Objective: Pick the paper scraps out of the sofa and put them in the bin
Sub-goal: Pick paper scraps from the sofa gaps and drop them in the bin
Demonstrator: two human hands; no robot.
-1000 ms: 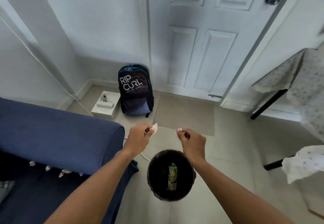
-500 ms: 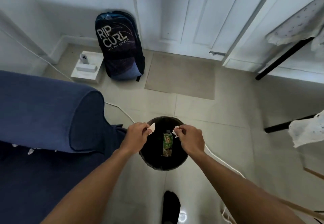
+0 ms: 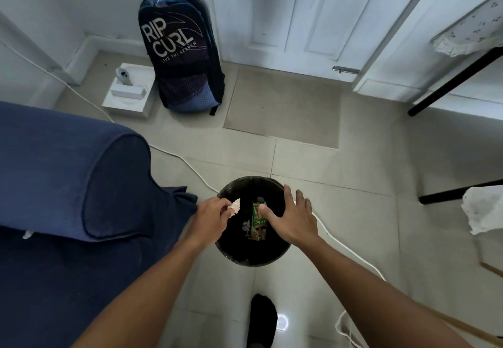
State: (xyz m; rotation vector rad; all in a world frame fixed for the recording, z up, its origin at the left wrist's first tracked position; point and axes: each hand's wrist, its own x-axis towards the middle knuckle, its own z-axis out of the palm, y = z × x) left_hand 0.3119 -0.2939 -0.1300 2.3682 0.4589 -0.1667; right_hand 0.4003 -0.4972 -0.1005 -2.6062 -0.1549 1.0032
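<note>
Paper scrap (image 3: 234,206) pinched in the left hand (image 3: 209,218) hangs over the black bin (image 3: 231,187); the right hand (image 3: 292,218), fingers spread and empty, hovers above it.

The sofa (image 3: 62,184) was covered in matt dark blue cloth with stitched seams. The floor (image 3: 353,173) was pale smooth tile, glossy enough to mirror a light. A flat, dull beige mat (image 3: 283,111) lay on it. The bin (image 3: 250,252) looked black, with a crinkled, faintly shiny liner at its rim; inside sat a printed green carton (image 3: 258,222). The left hand (image 3: 211,218) pinched a white paper scrap (image 3: 234,207), torn and matt. The backpack (image 3: 181,56) was dark woven fabric with mesh panels. The door (image 3: 294,13) was white, painted and smooth.
</note>
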